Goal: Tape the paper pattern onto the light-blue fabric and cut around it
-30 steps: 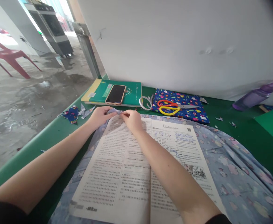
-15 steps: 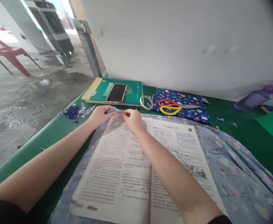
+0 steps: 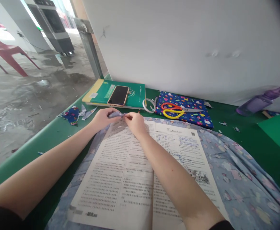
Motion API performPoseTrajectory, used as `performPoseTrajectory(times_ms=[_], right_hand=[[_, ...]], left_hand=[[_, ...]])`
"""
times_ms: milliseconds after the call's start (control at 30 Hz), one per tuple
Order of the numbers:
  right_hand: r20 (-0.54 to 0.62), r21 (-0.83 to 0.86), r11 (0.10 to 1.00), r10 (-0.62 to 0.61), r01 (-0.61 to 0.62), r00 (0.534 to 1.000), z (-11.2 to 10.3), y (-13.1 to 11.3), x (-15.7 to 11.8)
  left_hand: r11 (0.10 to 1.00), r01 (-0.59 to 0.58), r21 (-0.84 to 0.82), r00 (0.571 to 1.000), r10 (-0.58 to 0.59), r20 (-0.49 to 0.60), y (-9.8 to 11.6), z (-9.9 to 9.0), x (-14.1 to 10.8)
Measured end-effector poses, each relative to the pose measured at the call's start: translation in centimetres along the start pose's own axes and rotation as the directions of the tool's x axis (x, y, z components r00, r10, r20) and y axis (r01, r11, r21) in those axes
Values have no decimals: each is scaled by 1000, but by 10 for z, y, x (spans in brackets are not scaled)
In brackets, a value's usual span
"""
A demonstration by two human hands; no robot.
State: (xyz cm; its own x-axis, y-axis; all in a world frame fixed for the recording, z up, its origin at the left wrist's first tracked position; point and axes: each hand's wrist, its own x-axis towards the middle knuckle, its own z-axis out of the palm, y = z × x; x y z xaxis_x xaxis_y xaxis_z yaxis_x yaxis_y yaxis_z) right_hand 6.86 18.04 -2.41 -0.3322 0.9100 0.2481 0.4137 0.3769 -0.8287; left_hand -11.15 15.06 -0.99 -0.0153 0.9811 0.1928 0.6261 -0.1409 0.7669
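An open printed book (image 3: 135, 179) lies on a grey-blue patterned cloth (image 3: 236, 172) that spreads out past its sides. At the book's top edge, my left hand (image 3: 104, 119) pinches a gathered bit of this cloth between thumb and fingers. Close beside it, my right hand (image 3: 135, 123) pinches the same bit of cloth, its fingertips almost meeting the left ones. The strip between them is bunched up, and part of it is hidden by the fingers. Handwriting in blue shows on the right page.
Behind the book lie a phone (image 3: 118, 95) on a green book (image 3: 137, 92), a white tape roll (image 3: 149, 105), and scissors (image 3: 173, 111) on folded dark-blue patterned cloth (image 3: 197, 119). Cloth scraps (image 3: 70, 115) are at left. A purple bottle (image 3: 257, 103) stands by the wall at right.
The pinched cloth between my hands now looks raised and more bunched at the left fingers. Both hands stay at the book's top edge. The view has shifted slightly.
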Motion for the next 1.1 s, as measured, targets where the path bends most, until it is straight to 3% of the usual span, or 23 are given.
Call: performPoseTrajectory(times_ms=[133,333,567,1100], right_hand=[[3,10,999,-49,49,999,1,0,-1],[-38,23,1000,-19,20,999,2,-3,-3],[-46,26,999,-27,29,999,3,-3,-3],[-11,84,995,51,-50,999,1,-8,-5]], left_hand=[[999,-12,43,999,14,-46,2,1,0],[997,-18,69,997,23,-75,4,1,0],[996,-75,54,996,77,-35,5,2,-2],[996,-3,86,996,10,-87,8,-1,-2]])
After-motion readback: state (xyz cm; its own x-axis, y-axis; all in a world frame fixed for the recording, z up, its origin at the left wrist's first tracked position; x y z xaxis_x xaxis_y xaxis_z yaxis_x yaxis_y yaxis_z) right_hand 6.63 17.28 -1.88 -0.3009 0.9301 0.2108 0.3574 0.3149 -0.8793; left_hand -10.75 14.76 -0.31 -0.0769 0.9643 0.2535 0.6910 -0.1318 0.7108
